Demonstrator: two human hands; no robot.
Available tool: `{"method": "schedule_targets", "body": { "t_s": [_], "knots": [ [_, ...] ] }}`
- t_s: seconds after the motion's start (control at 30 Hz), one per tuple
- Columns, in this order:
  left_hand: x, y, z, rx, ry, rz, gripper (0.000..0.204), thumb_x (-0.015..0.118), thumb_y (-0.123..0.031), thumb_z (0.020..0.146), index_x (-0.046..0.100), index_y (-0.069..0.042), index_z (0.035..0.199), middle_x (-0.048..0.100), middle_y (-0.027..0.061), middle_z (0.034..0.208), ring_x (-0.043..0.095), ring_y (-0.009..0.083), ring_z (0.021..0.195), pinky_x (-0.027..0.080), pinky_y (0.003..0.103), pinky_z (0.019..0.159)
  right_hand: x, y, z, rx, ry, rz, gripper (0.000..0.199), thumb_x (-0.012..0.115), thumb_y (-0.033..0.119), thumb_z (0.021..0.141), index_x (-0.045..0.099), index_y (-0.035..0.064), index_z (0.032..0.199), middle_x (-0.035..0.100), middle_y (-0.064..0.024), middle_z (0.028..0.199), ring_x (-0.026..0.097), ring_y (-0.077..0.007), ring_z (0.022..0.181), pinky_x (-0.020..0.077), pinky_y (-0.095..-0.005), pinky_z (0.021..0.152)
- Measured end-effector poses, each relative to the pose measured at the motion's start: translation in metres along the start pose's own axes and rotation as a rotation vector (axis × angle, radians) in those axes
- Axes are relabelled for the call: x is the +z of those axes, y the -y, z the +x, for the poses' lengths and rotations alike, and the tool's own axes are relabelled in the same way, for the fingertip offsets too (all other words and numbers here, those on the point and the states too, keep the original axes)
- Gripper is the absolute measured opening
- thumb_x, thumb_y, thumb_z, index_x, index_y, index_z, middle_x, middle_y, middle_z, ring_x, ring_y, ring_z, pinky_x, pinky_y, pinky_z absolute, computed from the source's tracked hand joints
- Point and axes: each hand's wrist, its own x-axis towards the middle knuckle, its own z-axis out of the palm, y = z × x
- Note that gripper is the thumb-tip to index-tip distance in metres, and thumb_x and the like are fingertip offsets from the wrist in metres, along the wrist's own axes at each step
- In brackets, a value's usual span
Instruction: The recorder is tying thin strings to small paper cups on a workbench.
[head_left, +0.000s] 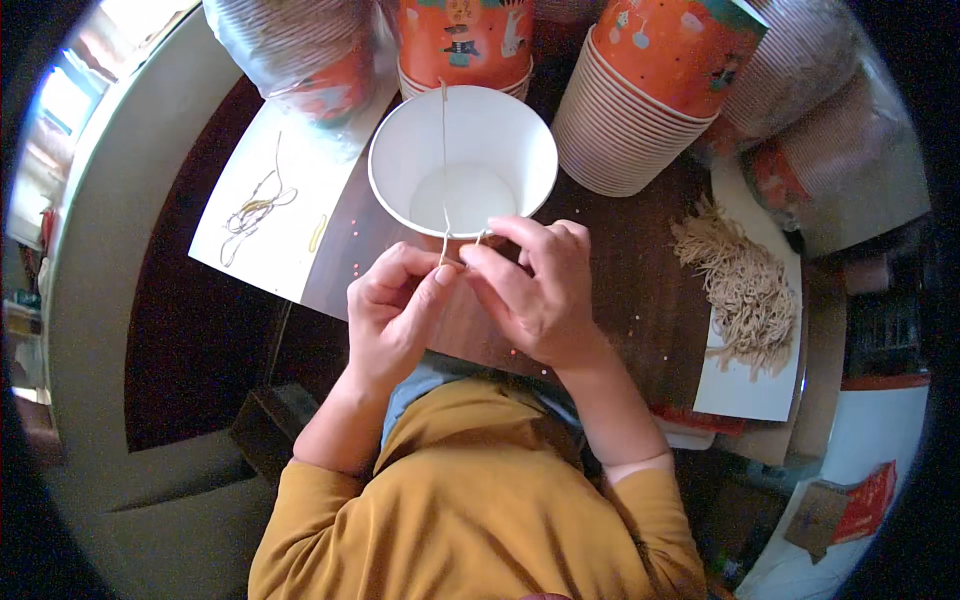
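Observation:
Close to the near rim of a white-lined paper bucket (400, 150), both my hands work at a thin cream string (444, 165). It stretches from the far rim across the bucket's mouth to my fingers. My left hand (388, 310) pinches the string between thumb and forefinger. Beside it, my right hand (545, 290) has thumb and forefinger closed on a short end of the same string; the other fingers are curled. Whether the string is knotted there is too small to tell.
Stacks of orange printed buckets (640, 110) stand behind, some in clear plastic (290, 50). At right, a heap of beige strings (740, 290) lies on white card (740, 395). Loose dark string (260, 205) lies on a white sheet (225, 220) at left. Small pink bits dot the brown table (630, 260).

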Motion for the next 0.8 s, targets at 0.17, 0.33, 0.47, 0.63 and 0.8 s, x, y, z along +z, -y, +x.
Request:
{"method": "schedule_targets", "body": {
  "t_s": [0.17,0.33,0.47,0.63,0.8],
  "knots": [
    [-0.005,-0.009,-0.001,0.217,-0.014,0.121,0.006,0.064,0.0,0.086,0.064,0.001,0.081,0.058,0.0032,0.074,0.049,0.0083,0.068,0.038,0.021,0.061,0.001,0.005,0.004,-0.039,-0.061,0.084,0.021,0.071,0.014,0.072,0.068,0.015,0.093,0.06,-0.0025,0.102,0.051,-0.0177,0.074,0.0371,-0.0356,0.072],
    [-0.003,-0.027,-0.002,0.28,-0.017,-0.172,0.016,0.059,-0.009,0.084,0.056,0.001,0.072,0.056,0.01,0.077,0.051,0.0191,0.074,0.042,0.032,0.07,0.001,-0.004,0.006,-0.086,-0.126,-0.021,0.018,0.071,0.014,0.072,0.069,0.0137,0.09,0.061,-0.0033,0.101,0.052,-0.0192,0.075,0.038,-0.0367,0.07],
    [-0.004,-0.031,0.003,0.163,0.062,-0.381,0.016,0.059,-0.012,0.083,0.056,0.0,0.072,0.052,0.0077,0.074,0.049,0.0185,0.073,0.041,0.034,0.072,0.007,-0.012,0.004,-0.12,-0.105,-0.021,0.012,0.064,0.018,0.076,0.068,0.0128,0.086,0.063,-0.0007,0.096,0.054,-0.0188,0.077,0.0405,-0.0388,0.071],
    [-0.019,-0.011,0.012,0.15,0.065,-0.59,0.01,0.057,-0.004,0.083,0.056,0.002,0.075,0.055,0.0079,0.077,0.052,0.0169,0.077,0.041,0.031,0.076,-0.007,-0.015,0.012,-0.152,0.059,0.045,0.021,0.072,0.01,0.071,0.067,0.0122,0.091,0.064,-0.0005,0.088,0.053,-0.02,0.07,0.041,-0.0376,0.069],
    [-0.052,0.017,0.024,0.046,0.139,-0.664,0.012,0.057,-0.012,0.07,0.052,-0.004,0.063,0.052,0.0081,0.072,0.047,0.0222,0.076,0.04,0.036,0.077,-0.039,-0.015,0.05,0.243,0.25,0.42,0.048,0.082,0.029,0.069,0.063,0.0061,0.107,0.063,-0.0084,0.096,0.057,-0.0176,0.078,0.0441,-0.0277,0.059]
  ]
}}
